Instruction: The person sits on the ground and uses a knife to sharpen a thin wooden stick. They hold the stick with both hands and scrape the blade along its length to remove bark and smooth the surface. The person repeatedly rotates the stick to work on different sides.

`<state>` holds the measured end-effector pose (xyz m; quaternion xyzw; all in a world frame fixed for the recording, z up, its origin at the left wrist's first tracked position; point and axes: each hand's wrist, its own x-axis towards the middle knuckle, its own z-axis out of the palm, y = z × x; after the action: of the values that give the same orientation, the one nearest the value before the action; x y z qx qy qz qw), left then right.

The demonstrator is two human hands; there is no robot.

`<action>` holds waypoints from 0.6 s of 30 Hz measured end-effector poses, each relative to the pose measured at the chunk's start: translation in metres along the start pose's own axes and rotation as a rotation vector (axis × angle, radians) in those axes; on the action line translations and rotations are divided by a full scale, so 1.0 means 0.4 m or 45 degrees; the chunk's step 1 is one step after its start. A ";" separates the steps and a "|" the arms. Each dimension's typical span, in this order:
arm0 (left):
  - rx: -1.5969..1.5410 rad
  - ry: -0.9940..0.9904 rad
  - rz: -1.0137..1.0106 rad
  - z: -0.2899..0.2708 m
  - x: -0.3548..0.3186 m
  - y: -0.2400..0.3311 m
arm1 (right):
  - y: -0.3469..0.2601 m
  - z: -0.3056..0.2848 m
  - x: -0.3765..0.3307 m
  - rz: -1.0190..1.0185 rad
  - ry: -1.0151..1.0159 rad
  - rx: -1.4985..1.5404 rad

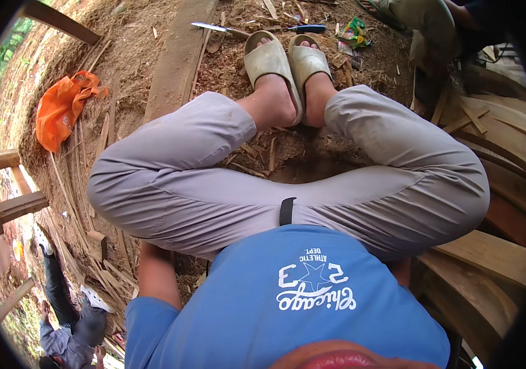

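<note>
Neither of my hands shows. My left forearm [157, 275] passes down behind my left thigh, which hides the hand. Of my right arm [400, 270] only a small patch of skin appears beside my hip. I sit with bent knees in grey trousers [171, 166] and a blue T-shirt [238, 289]. Both feet, in pale slide sandals [267, 63], stand side by side on ground strewn with wood chips. Just beyond the toes lies a knife [211, 26] with a bright blade, and near it a thin tool with a blue handle [308, 28].
A long plank [177, 67] lies left of my feet, with an orange bag [61, 111] farther left. A green and yellow wrapper [354, 34] is at the far right of my sandals. Stacked boards [490, 255] fill the right side. Other people [75, 335] sit lower left and upper right.
</note>
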<state>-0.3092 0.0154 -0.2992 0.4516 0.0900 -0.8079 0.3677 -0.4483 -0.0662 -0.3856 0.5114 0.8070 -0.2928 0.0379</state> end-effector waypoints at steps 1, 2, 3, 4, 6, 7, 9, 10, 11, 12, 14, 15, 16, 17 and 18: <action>-0.132 0.075 0.075 0.012 -0.009 0.002 | -0.011 -0.022 0.037 -0.030 -0.046 -0.012; -0.205 0.124 0.159 0.027 -0.009 0.006 | -0.026 -0.044 0.071 -0.066 -0.092 -0.022; -0.093 0.056 0.494 -0.049 0.087 0.031 | -0.011 -0.077 0.093 -0.108 -0.170 -0.071; -0.074 0.026 0.594 -0.039 0.088 0.035 | -0.045 -0.091 0.146 -0.147 -0.218 -0.081; 0.062 -0.050 0.659 0.004 0.032 -0.011 | -0.145 -0.136 0.264 -0.247 -0.283 -0.078; 0.222 0.017 0.695 -0.064 -0.010 -0.022 | -0.094 -0.131 0.316 -0.309 -0.464 -0.222; 0.874 0.089 0.707 -0.191 -0.108 -0.073 | -0.039 -0.126 0.412 -0.418 -0.897 -0.426; 1.340 -0.174 0.825 -0.048 -0.096 -0.144 | -0.308 -0.180 0.511 -0.481 -1.038 -0.208; 1.681 -0.060 1.000 -0.152 -0.148 -0.125 | -0.293 -0.164 0.534 -0.528 -1.233 -0.266; 1.921 0.078 1.161 -0.236 -0.196 -0.105 | -0.322 -0.172 0.578 -0.546 -1.425 -0.263; 2.170 0.538 1.367 -0.396 -0.259 -0.041 | -0.421 -0.193 0.669 -0.543 -1.687 -0.170; 2.173 0.781 1.364 -0.489 -0.271 -0.005 | -0.494 -0.231 0.697 -0.584 -1.781 -0.081; 2.201 1.063 1.258 -0.610 -0.309 0.025 | -0.537 -0.248 0.721 -0.578 -1.883 -0.056; 2.210 1.320 1.070 -0.750 -0.374 0.041 | -0.551 -0.240 0.730 -0.575 -1.959 -0.052; 2.186 1.515 0.873 -0.865 -0.420 0.052 | -0.586 -0.236 0.748 -0.594 -2.003 -0.025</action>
<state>-0.0117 0.2519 -0.3608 0.8756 -0.4692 -0.1098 0.0340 -0.7662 0.1509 -0.3141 -0.0250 0.6326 -0.5591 0.5354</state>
